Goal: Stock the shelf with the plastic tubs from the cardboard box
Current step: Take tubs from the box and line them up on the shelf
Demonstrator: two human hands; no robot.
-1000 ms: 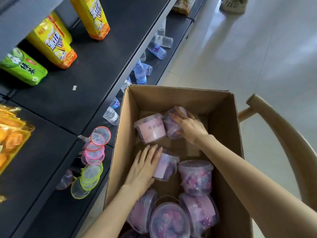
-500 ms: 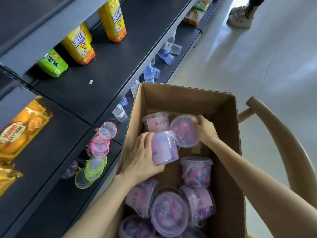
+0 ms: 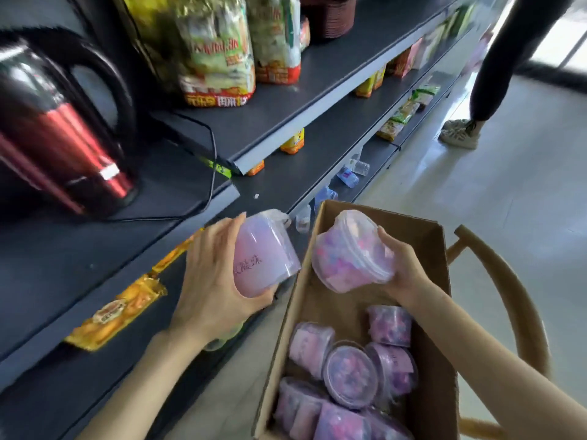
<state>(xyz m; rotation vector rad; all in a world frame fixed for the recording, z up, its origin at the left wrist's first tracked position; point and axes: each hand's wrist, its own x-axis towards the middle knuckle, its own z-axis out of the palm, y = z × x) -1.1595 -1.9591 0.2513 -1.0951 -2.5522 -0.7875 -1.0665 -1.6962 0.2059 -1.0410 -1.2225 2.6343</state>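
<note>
My left hand (image 3: 209, 281) grips a clear plastic tub with a pink handwritten label (image 3: 263, 255), held tilted above the left wall of the cardboard box (image 3: 305, 300), near the dark shelf (image 3: 79, 255). My right hand (image 3: 403, 268) holds a second plastic tub (image 3: 349, 255) full of pink and purple pieces, tilted over the box's far end. Several more tubs (image 3: 352, 369) lie in the box's near half.
A red and black kettle (image 3: 57, 138) with its cord stands on the shelf at left. Snack bags (image 3: 219, 55) sit behind it, and an orange snack packet (image 3: 117, 309) lies on the tier below. Water bottles lie on the lowest tier. A wooden chair (image 3: 514, 296) holds the box. A person's leg (image 3: 482, 84) stands at far right.
Both hands have lifted their tubs up out of the box, the left one moving left towards the shelf. The view has swung upward, bringing the kettle and higher shelves into sight.
</note>
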